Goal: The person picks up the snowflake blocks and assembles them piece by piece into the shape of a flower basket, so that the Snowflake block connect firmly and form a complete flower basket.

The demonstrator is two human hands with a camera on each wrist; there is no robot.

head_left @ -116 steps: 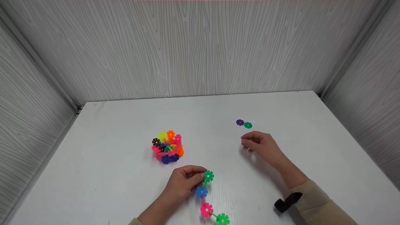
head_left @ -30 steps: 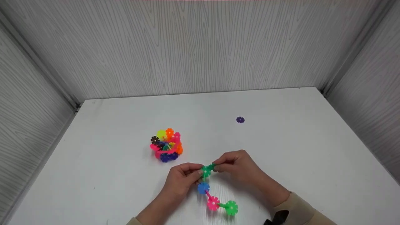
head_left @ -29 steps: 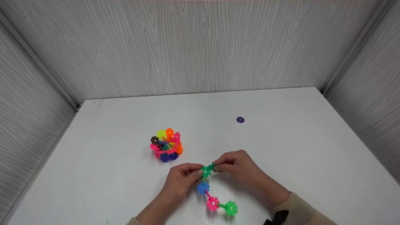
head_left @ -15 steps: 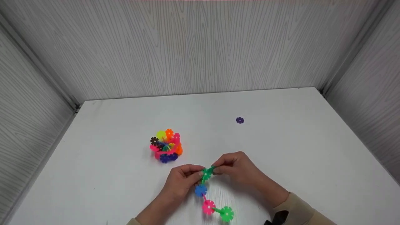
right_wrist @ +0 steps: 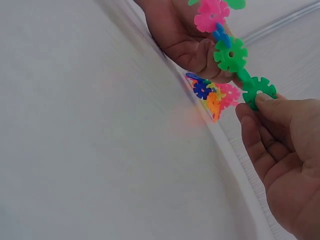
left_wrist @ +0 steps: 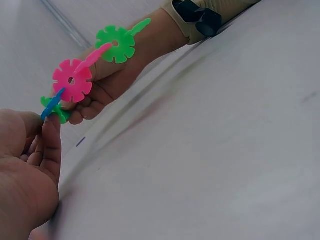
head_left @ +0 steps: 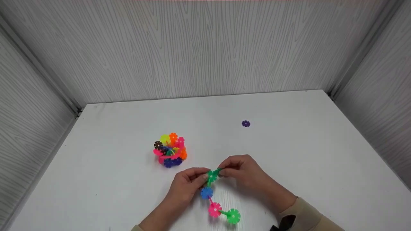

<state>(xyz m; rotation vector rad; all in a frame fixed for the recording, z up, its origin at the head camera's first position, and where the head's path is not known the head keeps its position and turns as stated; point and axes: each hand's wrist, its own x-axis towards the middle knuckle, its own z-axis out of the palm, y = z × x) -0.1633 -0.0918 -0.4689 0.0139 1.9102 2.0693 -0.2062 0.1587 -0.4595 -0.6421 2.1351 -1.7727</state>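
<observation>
A chain of notched plastic snowflake discs hangs from my left hand [head_left: 186, 186], which pinches its upper end at a green disc [head_left: 212, 176]. Below come a blue disc [head_left: 206, 193], a pink disc [head_left: 215, 209] and a bright green disc [head_left: 233, 216], with further discs set edge-on between some of them. My right hand [head_left: 245, 171] pinches a darker green disc [right_wrist: 259, 93] between thumb and fingers. In the right wrist view it meets the chain's end through another green piece [right_wrist: 243, 77]. How deep the slots engage is hard to tell.
A cluster of joined discs [head_left: 170, 157] in pink, orange, yellow, black and blue stands left of centre on the white table [head_left: 106, 144]. One purple disc [head_left: 246, 124] lies farther back, right of centre. Wood-grain panels [head_left: 199, 48] enclose the back and sides.
Since the oldest frame, my right hand has brought the loose green disc from beside the purple one to the chain's upper end. Over the last second, both hands stay nearly still; the chain sways slightly.
</observation>
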